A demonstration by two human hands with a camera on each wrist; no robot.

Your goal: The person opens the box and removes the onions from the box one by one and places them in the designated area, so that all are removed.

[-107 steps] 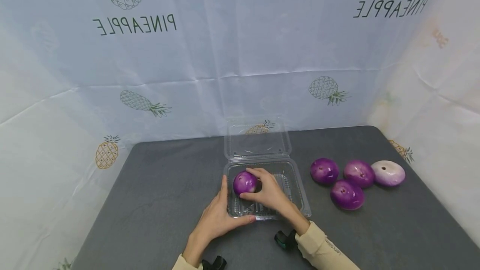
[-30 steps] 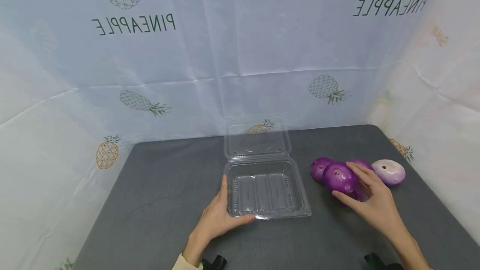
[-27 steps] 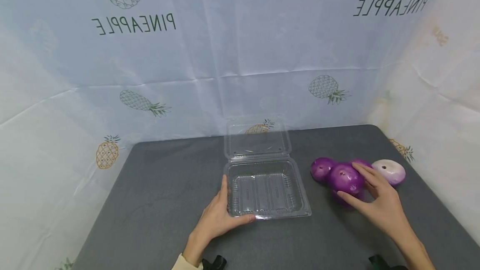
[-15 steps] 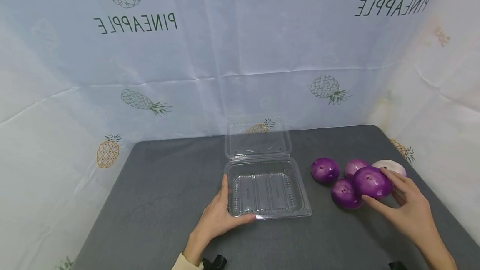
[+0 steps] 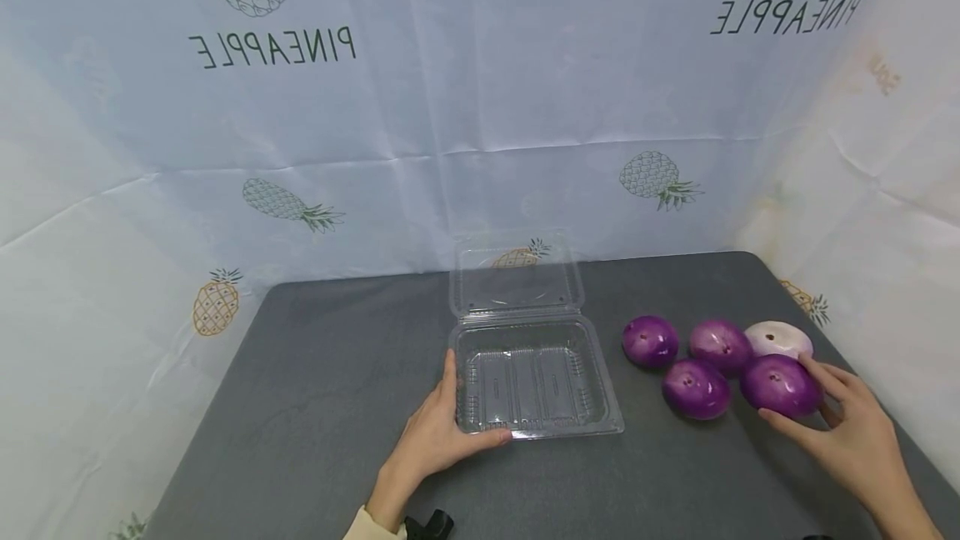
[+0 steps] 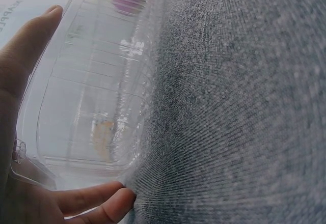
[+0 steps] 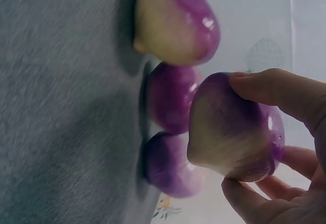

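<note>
A clear plastic clamshell container (image 5: 536,382) stands with its lid raised at the back and nothing in its base. My left hand (image 5: 431,432) rests against its front left corner, the index finger straight along the left side and the thumb along the front rim. In the left wrist view, the thumb and fingertips lie at the container's wall. My right hand (image 5: 858,432) pinches a purple-and-white turnip (image 5: 780,386) between thumb and fingers at the right of the table. Seen from the right wrist, this turnip (image 7: 232,132) has a pale underside and purple top.
Close by lie several other turnips: one purple (image 5: 650,342), another at the front (image 5: 696,388), one behind it (image 5: 721,346), and a mostly white turnip (image 5: 778,338). A printed cloth (image 5: 480,107) hangs behind the grey table (image 5: 360,373).
The right hand has carried the turnip from the container rightward over the other turnips, then down to their right. The left hand has stayed at the container's corner.
</note>
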